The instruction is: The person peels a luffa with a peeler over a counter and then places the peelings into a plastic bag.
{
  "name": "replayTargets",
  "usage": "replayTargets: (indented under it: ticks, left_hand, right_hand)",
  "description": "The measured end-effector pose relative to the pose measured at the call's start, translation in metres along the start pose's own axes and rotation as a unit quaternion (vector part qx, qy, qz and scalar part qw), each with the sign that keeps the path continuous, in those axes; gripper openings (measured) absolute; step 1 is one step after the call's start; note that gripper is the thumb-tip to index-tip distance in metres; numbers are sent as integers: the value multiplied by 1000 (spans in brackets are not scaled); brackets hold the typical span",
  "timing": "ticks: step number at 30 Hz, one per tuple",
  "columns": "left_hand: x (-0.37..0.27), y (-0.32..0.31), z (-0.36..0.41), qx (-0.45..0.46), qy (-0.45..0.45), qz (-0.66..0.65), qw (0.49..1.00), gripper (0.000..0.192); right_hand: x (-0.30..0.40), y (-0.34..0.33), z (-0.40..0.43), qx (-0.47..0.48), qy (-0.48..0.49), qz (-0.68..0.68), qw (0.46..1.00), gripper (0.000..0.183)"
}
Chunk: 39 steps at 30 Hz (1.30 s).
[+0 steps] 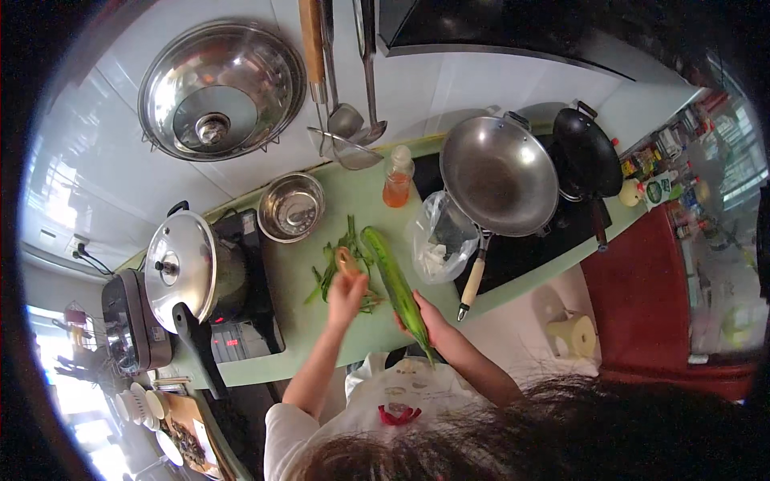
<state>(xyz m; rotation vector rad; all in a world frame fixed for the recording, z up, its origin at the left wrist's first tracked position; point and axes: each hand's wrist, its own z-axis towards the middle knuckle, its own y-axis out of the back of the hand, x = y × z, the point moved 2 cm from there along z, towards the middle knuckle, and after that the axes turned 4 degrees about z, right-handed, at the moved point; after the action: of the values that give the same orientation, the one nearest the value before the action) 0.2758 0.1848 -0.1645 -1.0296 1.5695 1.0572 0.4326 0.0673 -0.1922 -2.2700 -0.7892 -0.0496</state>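
Observation:
A long green cucumber (394,282) lies aslant over the pale green countertop (361,186), its lower end in my right hand (428,321). My left hand (349,294) is closed around a peeler with a light brown handle (345,260), to the left of the cucumber and apart from it; the peeler's blade cannot be made out. Dark green peel strips (328,273) lie in a loose pile under and around the peeler. Part of the cucumber's skin looks paler than the rest.
Behind the peels stand a steel bowl (291,207) and a bottle of orange liquid (397,180). A clear plastic bag (442,246) lies right of the cucumber, beside a steel wok (499,175) and a black wok (586,153). A lidded pot (180,264) stands on a cooker at left.

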Motion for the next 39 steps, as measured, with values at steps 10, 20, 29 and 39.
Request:
replayTargets:
  ticks: [10,20,29,39]
  left_hand:
    - [-13,-65,1,-78,-62,-146,984,24]
    - [78,-34,146,-231,20,269,935,40]
    - [67,-44,169,-312,-61,373,872,37]
    - [-16,-36,147,-169,-159,298,926,29]
  right_hand:
    - [-18,-11,0,-5,12,58,998,43]
    - [-17,2,-3,41,-59,98,993,47]
    - [-14,36,-17,43,-47,83,994,47]
    - [-4,24,-28,16,-23,74,997,49]
